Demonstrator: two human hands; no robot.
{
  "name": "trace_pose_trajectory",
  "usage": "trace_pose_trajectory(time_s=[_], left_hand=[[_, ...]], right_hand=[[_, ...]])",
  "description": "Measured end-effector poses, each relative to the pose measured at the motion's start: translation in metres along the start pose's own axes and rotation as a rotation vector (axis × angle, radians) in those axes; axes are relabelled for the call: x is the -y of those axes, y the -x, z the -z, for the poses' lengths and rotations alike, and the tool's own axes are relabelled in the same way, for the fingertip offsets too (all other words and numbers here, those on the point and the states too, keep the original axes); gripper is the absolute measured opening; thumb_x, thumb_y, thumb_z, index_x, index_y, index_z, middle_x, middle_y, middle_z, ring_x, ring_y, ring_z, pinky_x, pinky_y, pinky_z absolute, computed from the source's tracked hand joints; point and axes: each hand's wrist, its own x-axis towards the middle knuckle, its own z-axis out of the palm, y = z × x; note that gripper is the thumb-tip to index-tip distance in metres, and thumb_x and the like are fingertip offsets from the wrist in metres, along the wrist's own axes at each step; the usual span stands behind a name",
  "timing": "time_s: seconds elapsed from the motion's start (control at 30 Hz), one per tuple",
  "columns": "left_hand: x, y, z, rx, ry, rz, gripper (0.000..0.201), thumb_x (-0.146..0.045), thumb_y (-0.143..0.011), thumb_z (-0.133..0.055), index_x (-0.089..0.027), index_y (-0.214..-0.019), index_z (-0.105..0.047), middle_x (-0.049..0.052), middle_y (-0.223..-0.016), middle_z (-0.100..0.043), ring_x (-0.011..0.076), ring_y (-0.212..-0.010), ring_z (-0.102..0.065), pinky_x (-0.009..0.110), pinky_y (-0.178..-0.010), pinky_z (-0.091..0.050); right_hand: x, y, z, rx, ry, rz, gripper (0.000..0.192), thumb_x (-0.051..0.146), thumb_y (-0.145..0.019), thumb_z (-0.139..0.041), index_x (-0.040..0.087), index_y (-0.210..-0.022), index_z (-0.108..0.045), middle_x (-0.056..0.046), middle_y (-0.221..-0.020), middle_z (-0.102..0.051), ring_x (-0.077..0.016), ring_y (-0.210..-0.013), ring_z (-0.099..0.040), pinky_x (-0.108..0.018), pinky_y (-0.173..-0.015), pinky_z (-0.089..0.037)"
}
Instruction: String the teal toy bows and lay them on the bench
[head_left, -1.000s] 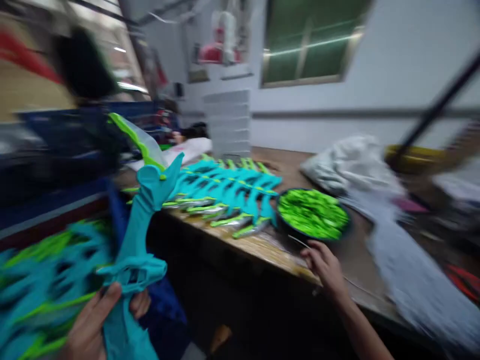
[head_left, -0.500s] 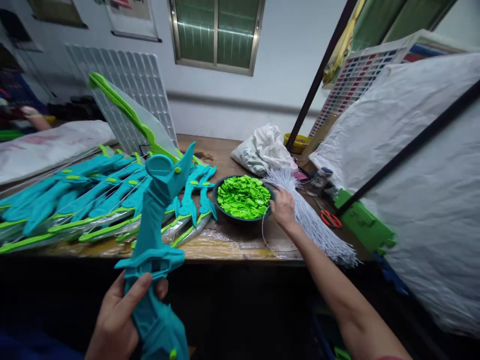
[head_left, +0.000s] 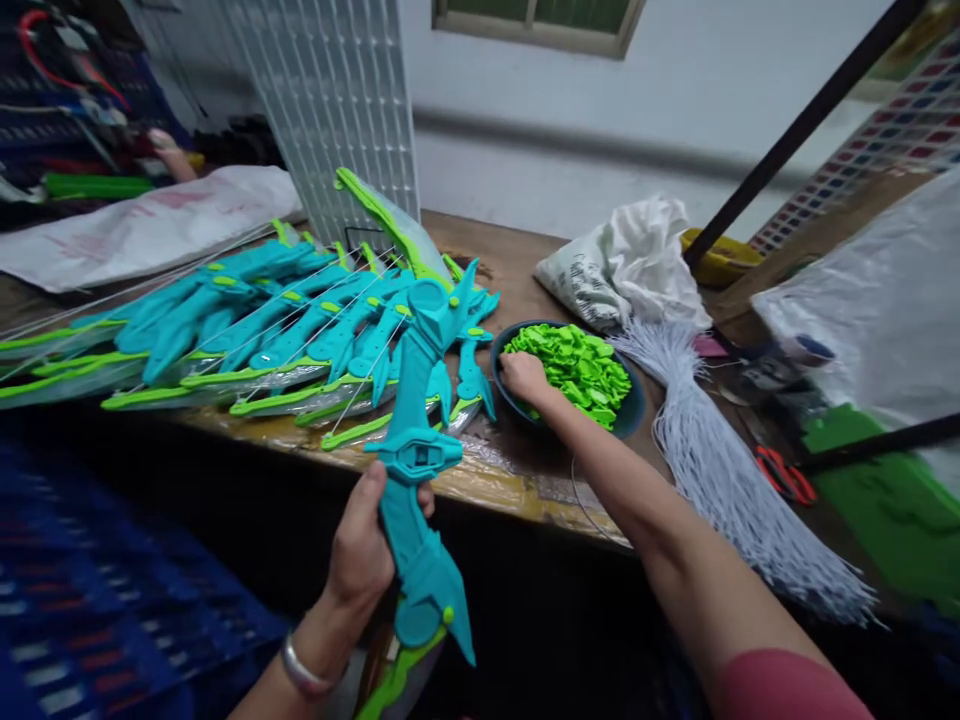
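Observation:
My left hand [head_left: 362,545] grips a teal plastic toy bow [head_left: 417,430] by its middle, holding it upright at the table's front edge; its lime green tips reach up and down. My right hand [head_left: 523,377] rests in a dark bowl [head_left: 634,412] full of small lime green plastic pieces [head_left: 581,366], fingers curled down among them. Whether it holds a piece cannot be told. A thin white string [head_left: 581,505] loops below my right forearm.
A row of finished teal and green bows [head_left: 247,330] lies on the wooden table [head_left: 510,475] to the left. A bundle of white strings [head_left: 720,460], a white bag [head_left: 630,260], red scissors [head_left: 784,472] and a white grid rack [head_left: 337,100] are around. A blue crate [head_left: 97,600] is lower left.
My right hand moved from the bowl's right rim into the green pieces at its left side. The view tilted downward and the bow in my left hand shifted right.

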Motion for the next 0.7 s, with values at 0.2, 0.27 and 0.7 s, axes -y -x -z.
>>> trace_pose_trajectory(time_s=[0.2,0.27,0.7], left_hand=[[0.012,-0.006,0.005,-0.028,-0.017,0.019,0.041,-0.056,-0.087,-0.068,-0.016,-0.096,-0.065,0.003,-0.07,-0.067,0.0147,-0.063,-0.061,0.024,-0.058,-0.049],[0.011,-0.005,0.006,-0.048,-0.043,0.023,0.042,-0.054,-0.083,-0.074,-0.017,-0.095,-0.062,0.002,-0.068,-0.066,0.0141,-0.061,-0.061,0.022,-0.054,-0.048],[0.011,0.018,-0.01,0.022,-0.027,-0.025,0.043,-0.051,-0.082,-0.078,-0.02,-0.109,-0.064,0.002,-0.088,-0.073,0.0163,-0.074,-0.069,0.026,-0.069,-0.056]], right_hand=[[-0.008,0.004,0.01,-0.145,-0.25,-0.066,0.018,0.022,-0.096,-0.065,0.013,-0.111,-0.067,-0.008,-0.108,-0.069,-0.0234,-0.105,-0.066,-0.046,-0.098,-0.053],[-0.008,0.015,0.02,-0.231,-0.387,-0.064,0.028,0.015,-0.093,-0.059,0.011,-0.12,-0.064,-0.009,-0.099,-0.07,-0.0235,-0.099,-0.067,-0.043,-0.096,-0.053],[0.096,0.216,0.039,-0.207,-1.518,0.127,0.021,0.033,-0.082,-0.08,0.022,-0.09,-0.064,0.0,-0.087,-0.067,-0.0145,-0.078,-0.065,-0.027,-0.073,-0.055]])
